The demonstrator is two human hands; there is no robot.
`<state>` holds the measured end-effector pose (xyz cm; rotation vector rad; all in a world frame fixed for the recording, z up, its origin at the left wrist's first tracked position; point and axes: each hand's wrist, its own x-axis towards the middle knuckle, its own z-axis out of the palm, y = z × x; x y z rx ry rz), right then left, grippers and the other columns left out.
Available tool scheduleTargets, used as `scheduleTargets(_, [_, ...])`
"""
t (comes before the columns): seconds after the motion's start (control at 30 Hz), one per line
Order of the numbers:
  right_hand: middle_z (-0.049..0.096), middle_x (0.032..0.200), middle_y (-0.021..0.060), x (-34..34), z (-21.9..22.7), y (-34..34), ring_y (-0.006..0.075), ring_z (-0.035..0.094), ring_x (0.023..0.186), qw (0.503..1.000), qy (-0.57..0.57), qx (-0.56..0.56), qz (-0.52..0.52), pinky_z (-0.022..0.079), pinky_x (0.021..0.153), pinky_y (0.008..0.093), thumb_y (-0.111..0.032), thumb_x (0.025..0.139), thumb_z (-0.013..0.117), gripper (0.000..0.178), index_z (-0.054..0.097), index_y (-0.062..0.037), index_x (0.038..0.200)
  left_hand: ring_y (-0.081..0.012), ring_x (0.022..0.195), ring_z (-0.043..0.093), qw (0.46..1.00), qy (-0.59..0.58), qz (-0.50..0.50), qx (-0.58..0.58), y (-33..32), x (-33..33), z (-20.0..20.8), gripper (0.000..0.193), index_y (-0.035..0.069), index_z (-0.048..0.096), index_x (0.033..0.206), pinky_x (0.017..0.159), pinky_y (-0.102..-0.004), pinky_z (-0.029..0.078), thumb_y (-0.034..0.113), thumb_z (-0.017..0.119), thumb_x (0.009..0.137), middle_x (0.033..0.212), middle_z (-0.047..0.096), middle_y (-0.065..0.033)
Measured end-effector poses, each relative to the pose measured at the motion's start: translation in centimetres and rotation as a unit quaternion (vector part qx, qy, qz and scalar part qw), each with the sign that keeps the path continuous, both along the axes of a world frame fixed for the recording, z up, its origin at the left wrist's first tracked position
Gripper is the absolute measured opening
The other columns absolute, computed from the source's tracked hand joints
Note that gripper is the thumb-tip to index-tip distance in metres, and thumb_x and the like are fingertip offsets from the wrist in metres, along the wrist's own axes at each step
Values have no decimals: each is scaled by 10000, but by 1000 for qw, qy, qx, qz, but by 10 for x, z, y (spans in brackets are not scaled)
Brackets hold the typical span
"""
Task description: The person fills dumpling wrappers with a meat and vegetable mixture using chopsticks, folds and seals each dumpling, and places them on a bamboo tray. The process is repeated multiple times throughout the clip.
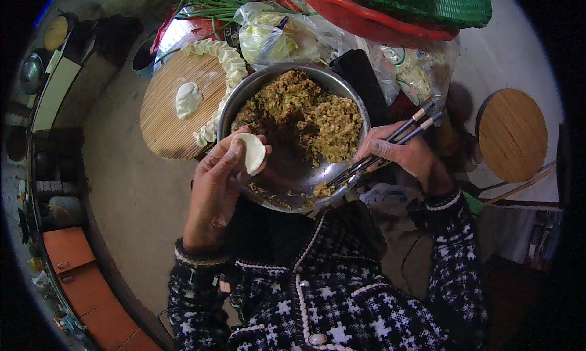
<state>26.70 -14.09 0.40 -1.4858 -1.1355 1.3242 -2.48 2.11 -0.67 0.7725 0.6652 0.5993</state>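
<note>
Nearest is the black-and-white patterned jacket [342,302], its sleeves reaching up to both wrists. The left hand [213,180] has its fingers clamped on a wrapper [254,157], the thumb pressing its face at the left edge and a fingertip showing past its right edge. The wrapper is thin, smooth and creamy white, a rounded oval from this angle (part of it is hidden by the thumb), and is held up over the near left rim of the bowl [290,175]. The right hand [410,159], at the bowl's right rim, has its fingers closed around dark chopsticks [397,137] with pale bands near their upper ends; their tips point down into the bowl, beside a small clump of filling near the rim.

The bowl is shiny metal. Its filling [332,122] is brown, crumbly and moist, flecked with green, banked against the far and right walls, with smears on the bared near side.

Beyond the bowl to the left lies a wooden board [165,122]. A heap of pale dough [188,100] sits on it, and pleated white dumplings [232,67] curve along its far and right edge, close together. Farther off are a bagged cabbage [265,40], long green onions [213,8] and a red basin [378,18] under a green basket [439,6]
</note>
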Motion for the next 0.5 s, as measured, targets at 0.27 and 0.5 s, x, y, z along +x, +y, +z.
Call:
scheduleTargets(0.27, [690, 1015, 130, -37, 1, 8, 226, 644, 959, 941, -58, 271, -194, 500, 891, 356, -318, 1027, 489, 389, 689, 12, 979, -230, 1142, 615, 997, 5, -18, -71, -11, 16, 3, 499, -26, 451, 1396, 1010, -348, 493, -6, 579, 914, 1266, 610, -137])
scheduleTargets(0.5, [702, 1045, 50, -43, 7, 13, 223, 665, 960, 822, -323, 467, 35, 556, 843, 359, -248, 811, 761, 290, 688, -112, 1057, -239, 1245, 552, 988, -93, -38, -116, -20, 28, 12, 576, -54, 357, 1447, 1070, -343, 452, -90, 512, 893, 1390, 528, -146])
